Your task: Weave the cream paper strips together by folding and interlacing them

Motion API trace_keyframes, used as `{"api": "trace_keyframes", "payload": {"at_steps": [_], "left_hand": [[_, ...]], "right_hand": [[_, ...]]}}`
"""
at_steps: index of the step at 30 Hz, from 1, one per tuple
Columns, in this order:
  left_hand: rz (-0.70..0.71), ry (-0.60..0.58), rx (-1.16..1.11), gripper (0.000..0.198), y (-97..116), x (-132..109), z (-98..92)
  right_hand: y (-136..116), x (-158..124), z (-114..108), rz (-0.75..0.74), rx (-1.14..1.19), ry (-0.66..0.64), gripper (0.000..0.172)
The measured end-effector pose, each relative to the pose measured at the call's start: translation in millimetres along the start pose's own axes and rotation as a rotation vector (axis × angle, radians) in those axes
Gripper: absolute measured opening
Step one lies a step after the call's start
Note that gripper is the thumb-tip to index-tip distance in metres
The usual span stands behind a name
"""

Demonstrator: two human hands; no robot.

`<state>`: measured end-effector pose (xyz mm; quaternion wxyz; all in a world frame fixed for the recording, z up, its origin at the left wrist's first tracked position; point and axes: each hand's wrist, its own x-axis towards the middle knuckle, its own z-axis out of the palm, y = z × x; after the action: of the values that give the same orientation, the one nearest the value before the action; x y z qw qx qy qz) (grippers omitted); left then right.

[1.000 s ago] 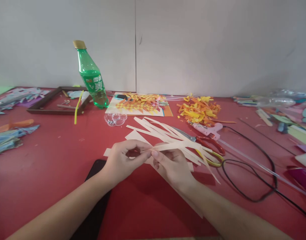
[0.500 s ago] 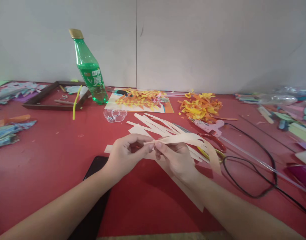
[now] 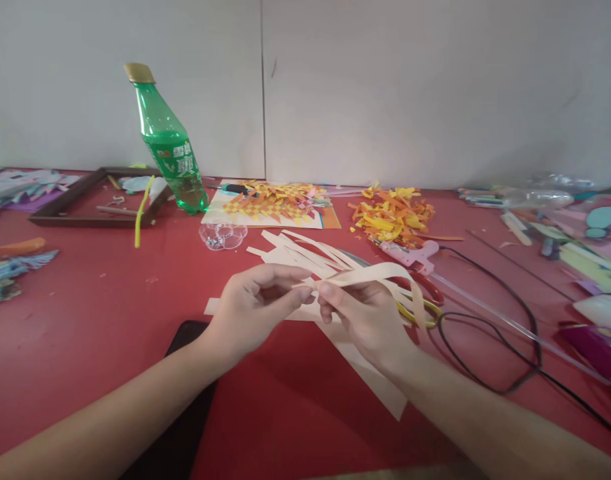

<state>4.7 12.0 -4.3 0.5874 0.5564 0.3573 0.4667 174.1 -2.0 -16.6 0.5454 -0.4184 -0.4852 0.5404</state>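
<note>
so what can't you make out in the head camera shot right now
- Head view: the pinched part of the pale strip, covered by fingers of the left grip and right grip.
- Head view: much of the black slab, behind the left forearm.
- Head view: bits in the clear dish, too small.
- Head view: the magenta item, cut off by the right edge.

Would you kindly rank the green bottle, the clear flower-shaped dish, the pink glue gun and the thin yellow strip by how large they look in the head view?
1. Green bottle, largest
2. Clear flower-shaped dish and pink glue gun: too alike to rank
3. Thin yellow strip, smallest
</note>
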Motion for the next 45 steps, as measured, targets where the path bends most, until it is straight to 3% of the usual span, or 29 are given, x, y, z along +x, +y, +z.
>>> {"api": "trace_keyframes", "payload": {"at_steps": [6, 9, 12, 14, 18, 26, 28, 30, 33, 36, 45], "left_hand": [[0.008, 0.024, 0.187, 0.026, -14, 6, -2.3], [0.149, -0.016, 0.574, 0.032, -19, 5, -5.5], [0.297, -0.147, 1.005, 0.054, -21, 0, -6.6], [0.337, -0.212, 1.178, 0.067, -21, -4, -6.5], [0.315, -0.236, 1.305, 0.064, -20, -6, -8.3], [0.383, -0.226, 1.375, 0.052, -14, -10, -10.6], [0.364, -0.2, 1.342, 0.049, -13, -11, -9.4], [0.256, -0.134, 1.156, 0.049, -13, -10, -7.9], [-0.025, -0.055, 0.602, 0.048, -13, -4, -5.5], [-0.193, -0.082, 0.198, 0.04, -14, 1, -3.1], [-0.102, -0.016, 0.173, 0.016, -12, 0, -2.2]], "right_hand": [[5, 6, -12, -0.051, -0.193, 0.005, 0.017], [4, 8, -20, -0.053, -0.32, -0.024, 0.017], [6, 9, -26, -0.027, -0.402, -0.049, 0.016], [8, 8, -27, -0.009, -0.433, -0.084, 0.018], [12, 5, -25, -0.01, -0.463, -0.146, 0.019], [13, 7, -29, 0.013, -0.467, -0.041, 0.022], [11, 7, -29, 0.006, -0.479, -0.029, 0.023], [9, 7, -28, -0.002, -0.479, -0.02, 0.024], [7, 5, -25, -0.056, -0.456, -0.035, 0.022], [7, 3, -20, -0.14, -0.407, -0.095, 0.016], [10, 2, -15, -0.141, -0.262, -0.159, 0.014]]}}
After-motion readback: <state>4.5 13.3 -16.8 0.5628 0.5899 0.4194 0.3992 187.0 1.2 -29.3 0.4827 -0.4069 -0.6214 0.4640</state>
